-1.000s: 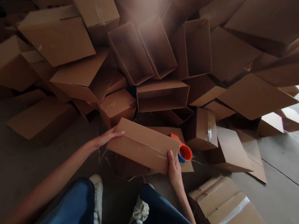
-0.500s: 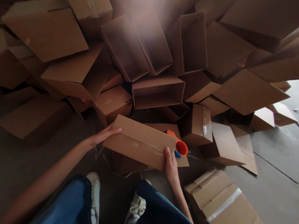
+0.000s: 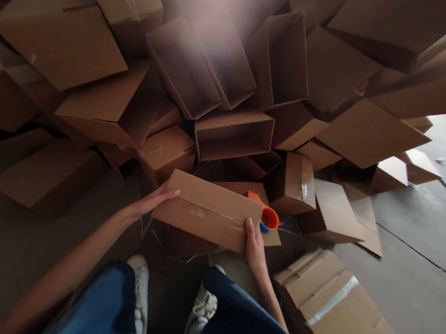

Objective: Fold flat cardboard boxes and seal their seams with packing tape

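Observation:
Between my hands is a brown cardboard box (image 3: pixel 205 209), its long face toward me and a strip of clear tape along the seam. My left hand (image 3: pixel 155 200) grips its left end, thumb on top. At the right end my right hand (image 3: pixel 254 242) holds on, its thumb pressed on the face and its fingers mostly hidden behind. Just beyond my right hand sits an orange and blue tape dispenser (image 3: pixel 269 218), partly covered by the box. It appears to rest on a cardboard piece (image 3: pixel 273 238) under the held box.
A large heap of cardboard boxes (image 3: pixel 234 135), several of them open, rises in front. To my right lies a stack of flattened cartons (image 3: pixel 345 316) with a band of tape across it. My shoes (image 3: pixel 140 284) stand on the grey concrete floor (image 3: pixel 420 232).
The view has shifted very slightly. Both hands keep the same hold on the box, which stays in nearly the same place.

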Demonstrator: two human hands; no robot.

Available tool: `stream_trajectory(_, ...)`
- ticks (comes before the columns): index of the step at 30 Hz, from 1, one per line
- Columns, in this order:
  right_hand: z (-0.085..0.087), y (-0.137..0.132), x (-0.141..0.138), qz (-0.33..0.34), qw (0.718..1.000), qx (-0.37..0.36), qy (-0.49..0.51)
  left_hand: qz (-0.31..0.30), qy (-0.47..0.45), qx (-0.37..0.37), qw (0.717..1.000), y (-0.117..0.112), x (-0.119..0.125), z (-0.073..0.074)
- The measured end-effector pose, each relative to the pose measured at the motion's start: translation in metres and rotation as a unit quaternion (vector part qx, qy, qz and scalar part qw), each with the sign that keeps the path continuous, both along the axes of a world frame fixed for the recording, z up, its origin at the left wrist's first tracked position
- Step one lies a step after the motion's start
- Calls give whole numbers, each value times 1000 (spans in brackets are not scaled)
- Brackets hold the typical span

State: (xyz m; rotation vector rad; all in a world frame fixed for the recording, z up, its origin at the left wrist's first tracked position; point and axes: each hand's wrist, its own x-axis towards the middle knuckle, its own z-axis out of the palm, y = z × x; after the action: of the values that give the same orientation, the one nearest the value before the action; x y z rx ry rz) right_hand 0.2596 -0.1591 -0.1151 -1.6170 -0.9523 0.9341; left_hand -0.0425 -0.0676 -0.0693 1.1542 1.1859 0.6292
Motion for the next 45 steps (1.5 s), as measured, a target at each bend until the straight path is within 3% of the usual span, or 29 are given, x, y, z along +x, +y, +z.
stream_trajectory(38,-2,-3,6,-8,1000,-20,13,-1,-14,17,1000,-8,9,19)
stream_trajectory(45,-1,-4,6,-9,1000,-14,13,-11,-15,30,999,-7,8,14)
